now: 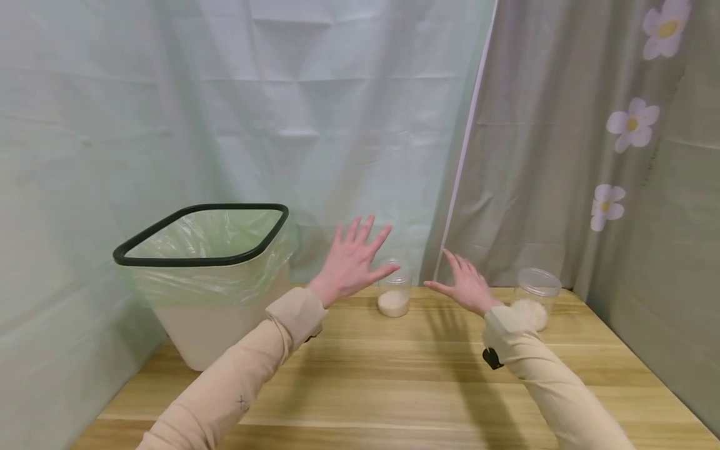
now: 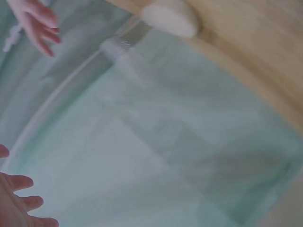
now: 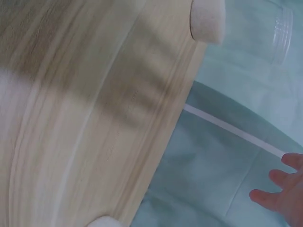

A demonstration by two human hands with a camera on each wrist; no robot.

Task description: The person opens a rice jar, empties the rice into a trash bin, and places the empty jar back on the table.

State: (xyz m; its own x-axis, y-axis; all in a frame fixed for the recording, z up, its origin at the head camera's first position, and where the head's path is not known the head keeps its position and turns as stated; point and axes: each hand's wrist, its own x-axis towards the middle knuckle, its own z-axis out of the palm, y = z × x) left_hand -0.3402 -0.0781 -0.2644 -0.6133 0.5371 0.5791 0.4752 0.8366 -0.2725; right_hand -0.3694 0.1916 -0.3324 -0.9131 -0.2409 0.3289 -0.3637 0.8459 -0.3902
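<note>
I view both arms extended forward over the wooden table [image 1: 388, 381], in beige sleeves [image 1: 227, 390]. The left hand [image 1: 349, 264] is raised, back toward the head camera, fingers pointing up and away; the fingers are apart and the thumb extends to the right. The right hand [image 1: 465, 286] is raised at a slightly lower level, angled up and to the left, its thumb set apart from the fingers. Both hands are free of any object.

The middle jar [image 1: 395, 292] is located near the far edge of the table, between the hands and beyond them. It stands upright, long axis vertical, rim end up, with pale contents at the base. In the head view the left thumb overlaps its upper part; the left wrist view shows the left fingers well apart from it.

The right jar [image 1: 538, 297] stands rim up beside the far right corner, long axis near vertical, partly hidden by the right sleeve. I locate the lined bin [image 1: 205, 334] at the left.
</note>
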